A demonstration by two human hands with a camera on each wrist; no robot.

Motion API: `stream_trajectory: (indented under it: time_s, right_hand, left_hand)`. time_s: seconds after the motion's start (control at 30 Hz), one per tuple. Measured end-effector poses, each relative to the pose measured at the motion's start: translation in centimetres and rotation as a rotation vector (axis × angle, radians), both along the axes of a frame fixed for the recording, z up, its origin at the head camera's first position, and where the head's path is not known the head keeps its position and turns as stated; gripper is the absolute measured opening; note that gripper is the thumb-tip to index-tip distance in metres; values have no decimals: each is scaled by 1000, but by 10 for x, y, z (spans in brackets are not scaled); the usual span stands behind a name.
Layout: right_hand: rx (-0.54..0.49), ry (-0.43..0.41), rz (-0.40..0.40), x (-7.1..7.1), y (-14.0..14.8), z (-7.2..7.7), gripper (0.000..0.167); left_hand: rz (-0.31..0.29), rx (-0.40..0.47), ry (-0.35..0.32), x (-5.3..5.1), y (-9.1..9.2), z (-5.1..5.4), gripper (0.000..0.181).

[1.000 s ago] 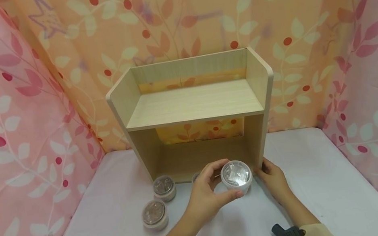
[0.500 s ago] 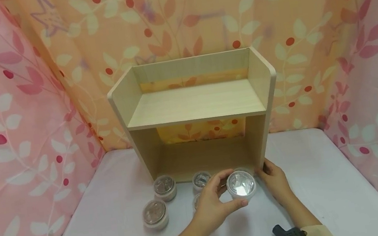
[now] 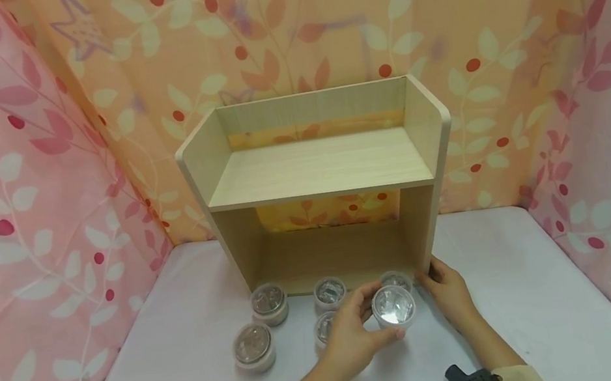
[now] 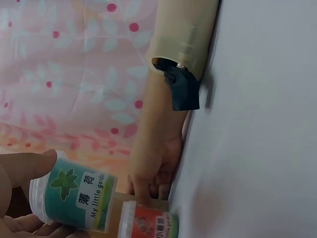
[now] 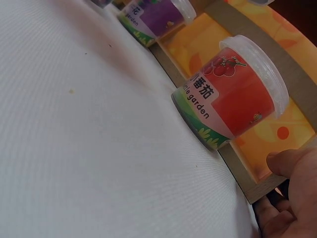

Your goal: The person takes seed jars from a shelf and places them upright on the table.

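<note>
My left hand (image 3: 351,335) holds a small lidded plastic cup (image 3: 394,306) between thumb and fingers. Its teal label (image 4: 69,191) with a green leaf shows in the left wrist view. Behind that cup, a red-labelled cup (image 5: 237,94) with a fruit picture stands on the table before the shelf. My right hand (image 3: 448,294) grips the lower right front corner of the wooden shelf (image 3: 317,169). In the right wrist view its thumb (image 5: 285,162) lies on the front of the corner, with the fingers curled around the outside.
More lidded cups stand left of my left hand: one cup (image 3: 269,302) and another cup (image 3: 253,348) farther left, a cup (image 3: 329,292) by the shelf and a partly hidden cup (image 3: 324,327). Patterned curtains (image 3: 38,224) surround the white table (image 3: 180,380).
My left hand has lowered the teal-labelled cup and brought it slightly right and nearer. Cups behind that hand have come into view. The right hand stays at the shelf's corner.
</note>
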State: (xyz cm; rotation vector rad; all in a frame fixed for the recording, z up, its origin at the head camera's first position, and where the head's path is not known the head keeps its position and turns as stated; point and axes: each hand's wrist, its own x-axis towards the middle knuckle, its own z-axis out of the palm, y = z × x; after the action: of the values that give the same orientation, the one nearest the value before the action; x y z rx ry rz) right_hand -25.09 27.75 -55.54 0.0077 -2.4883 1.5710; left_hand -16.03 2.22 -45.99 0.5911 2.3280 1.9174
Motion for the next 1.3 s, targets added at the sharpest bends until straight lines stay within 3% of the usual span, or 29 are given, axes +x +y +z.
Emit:
stream_trajectory:
  time_s: [0.27, 0.5, 0.8, 1.03, 1.3]
  right_hand:
    - [6, 2, 4, 4, 2, 3, 63]
    - [-34, 33, 13, -1, 3, 2, 62]
    - [-61, 4, 18, -1, -6, -4, 62]
    - [-55, 33, 20, 1, -6, -6, 60]
    - [-9, 45, -3, 0, 0, 0, 61]
  left_hand:
    - [-12, -26, -29, -4, 7, -10, 79]
    - [-27, -56, -27, -6, 9, -17, 79]
    - [-8, -78, -45, 2, 7, -33, 78]
    - [-2, -112, -56, 5, 8, -41, 78]
    - [-4, -156, -3, -1, 14, -45, 77]
